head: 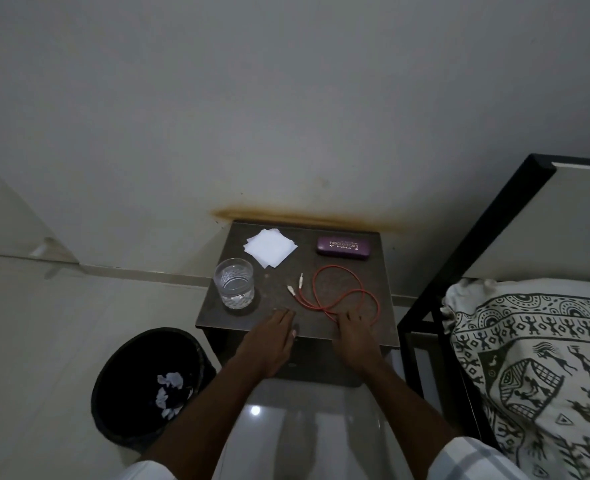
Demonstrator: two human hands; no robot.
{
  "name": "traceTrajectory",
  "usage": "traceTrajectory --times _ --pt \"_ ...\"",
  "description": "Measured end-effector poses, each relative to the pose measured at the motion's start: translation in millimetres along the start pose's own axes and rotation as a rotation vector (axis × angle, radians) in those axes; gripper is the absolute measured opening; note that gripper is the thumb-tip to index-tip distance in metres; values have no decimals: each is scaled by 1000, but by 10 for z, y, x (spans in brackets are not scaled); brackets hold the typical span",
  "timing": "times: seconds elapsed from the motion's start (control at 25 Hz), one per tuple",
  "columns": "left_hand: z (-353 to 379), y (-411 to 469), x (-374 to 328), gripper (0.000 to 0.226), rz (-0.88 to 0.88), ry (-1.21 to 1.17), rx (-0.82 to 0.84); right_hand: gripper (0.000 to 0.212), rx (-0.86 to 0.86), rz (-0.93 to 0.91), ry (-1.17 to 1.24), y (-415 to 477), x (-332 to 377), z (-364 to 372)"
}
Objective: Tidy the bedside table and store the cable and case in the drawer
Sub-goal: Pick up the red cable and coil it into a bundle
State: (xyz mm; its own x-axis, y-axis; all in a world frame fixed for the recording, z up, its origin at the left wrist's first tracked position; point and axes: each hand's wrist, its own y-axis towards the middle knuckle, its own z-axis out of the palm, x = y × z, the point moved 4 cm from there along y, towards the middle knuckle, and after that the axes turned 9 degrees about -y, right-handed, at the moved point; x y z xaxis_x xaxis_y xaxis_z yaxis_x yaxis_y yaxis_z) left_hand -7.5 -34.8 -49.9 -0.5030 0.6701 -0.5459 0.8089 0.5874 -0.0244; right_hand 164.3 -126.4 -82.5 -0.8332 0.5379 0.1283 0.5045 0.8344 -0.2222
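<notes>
Head cam, looking down at my bedside table (316, 329), and honestly I've barely started. The red cable (309, 304) and the purple glasses case (342, 248) are both still on top, and the drawer (317, 365) under the top looks shut from here, though it's pretty dark down there. So what's left is: open the drawer, put the cable in, put the case in, close it. The glass of water (234, 284) and the little stack of white napkins (271, 247) are on the left half. The black bin (113, 362) on the floor to the left already has some crumpled paper (170, 389) in it.

Hands: my left hand (272, 337) lies flat on the front edge with the fingers straight, holding nothing. My right hand (352, 336) is also laid out flat at the front edge, fingertips right at the nearest loop of the cable. I can't tell if they actually touch it, but I'm not pinching it.

The case lies closed at the back right, near the wall, with its long axis running left to right along the back edge. The cable sprawls in loose loops mid-right. Its two white plugs lie side by side and point away from me, towards the napkins.
</notes>
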Motion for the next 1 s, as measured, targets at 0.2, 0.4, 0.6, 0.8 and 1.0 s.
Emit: traceTrajectory --times 0.2,0.4,0.6,0.8,1.0 --pt "31 84 -137 52 31 -55 59 32 4 -51 -155 -52 -1 -50" --pt "-157 168 -619 59 101 -138 102 32 -172 -203 -49 -252 145 -511" --pt "-636 288 -1020 52 78 -253 -16 14 -314 -207 229 -432 292 -1281" --pt "-1363 188 -1458 19 150 -240 -198 18 -415 -261 340 -725 279 -2121" --pt "-2107 -148 -1761 23 153 -442 -454 27 -409 -267 521 -1044 165 -2991"
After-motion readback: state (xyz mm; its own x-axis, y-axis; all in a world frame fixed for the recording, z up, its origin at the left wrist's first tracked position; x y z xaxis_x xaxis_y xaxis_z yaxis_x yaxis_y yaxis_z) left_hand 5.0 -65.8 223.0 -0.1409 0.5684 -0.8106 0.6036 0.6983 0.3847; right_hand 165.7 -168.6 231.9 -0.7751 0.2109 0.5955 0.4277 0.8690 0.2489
